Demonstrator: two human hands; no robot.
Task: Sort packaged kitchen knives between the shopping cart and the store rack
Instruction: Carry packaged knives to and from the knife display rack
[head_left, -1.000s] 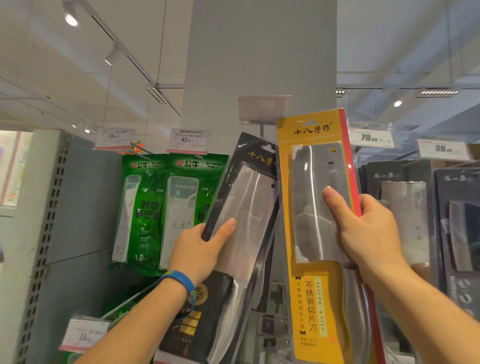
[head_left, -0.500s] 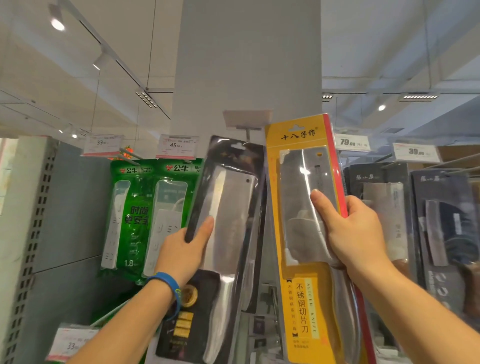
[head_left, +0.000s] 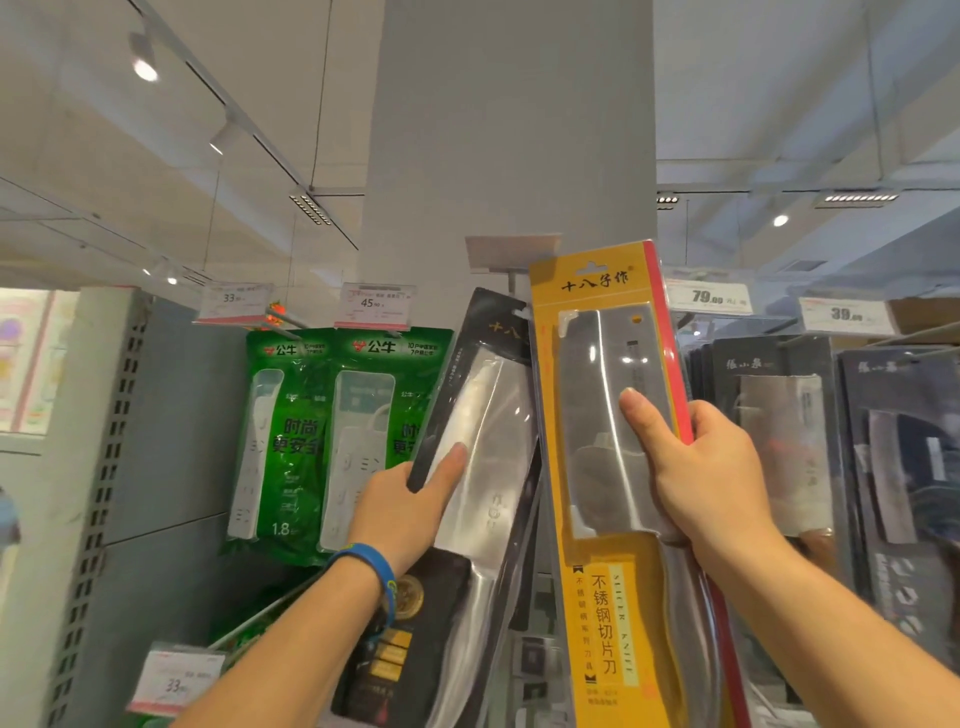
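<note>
Hands gripped one knife pack apiece: left hand (head_left: 402, 506) the black pack (head_left: 483, 467), right hand (head_left: 711, 467) the yellow pack (head_left: 597, 597).

A grey pillar (head_left: 511, 130) meets the track-lit ceiling (head_left: 779, 78).

Two packaged cleavers: black-carded knife (head_left: 483, 467) in left hand (head_left: 410, 514), yellow-carded knife (head_left: 597, 467) in right hand (head_left: 711, 473)

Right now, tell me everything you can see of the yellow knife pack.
The yellow knife pack is a tall card with a red strip down its right edge, black Chinese lettering on top and a clear plastic blister over a steel cleaver blade; the handle points down. It is held nearly upright before the store rack. The right hand grips its right edge, thumb across the blister.
</note>
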